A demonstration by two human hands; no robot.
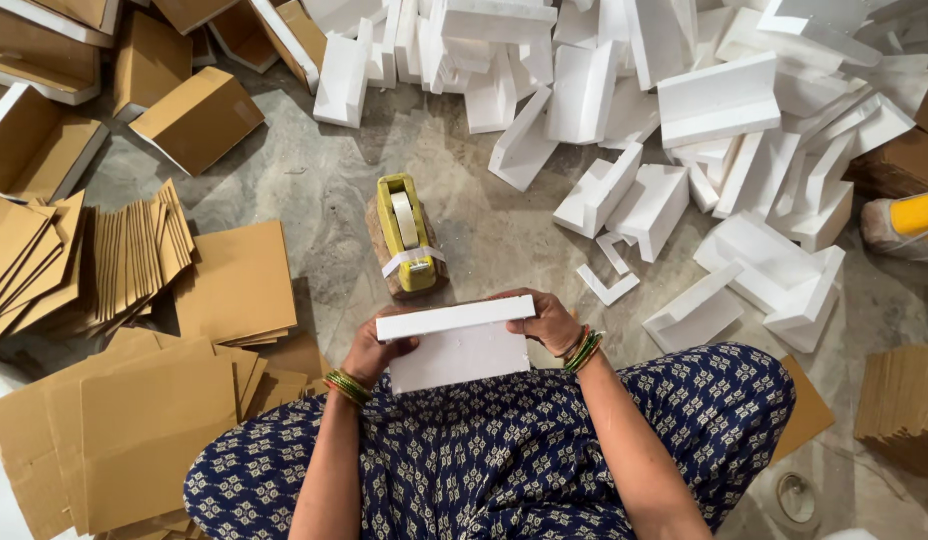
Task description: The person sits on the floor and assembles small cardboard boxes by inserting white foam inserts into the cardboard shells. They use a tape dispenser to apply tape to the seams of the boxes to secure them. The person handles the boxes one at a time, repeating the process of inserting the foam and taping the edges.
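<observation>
Fingers [532, 322] grip foam piece [454, 343] ends, long axis horiz, left-right.

The white L-shaped foam block [456, 342] held at lower centre looks like expanded polystyrene, matt and faintly grainy, and the heap of white foam corner pieces [719, 100] across the upper right has the same chalky finish. The flat brown cardboard sheets [154, 440] at lower left are dull, papery and smooth, while the stack of brown corrugated strips [134, 262] at left shows ribbed, rough edges. The yellow plastic tape dispenser [404, 235] at centre has a slight sheen, its tape glossy. The grey concrete floor [314, 190] is mottled and rough. The navy patterned cloth [484, 460] at the bottom is soft and matt.
</observation>
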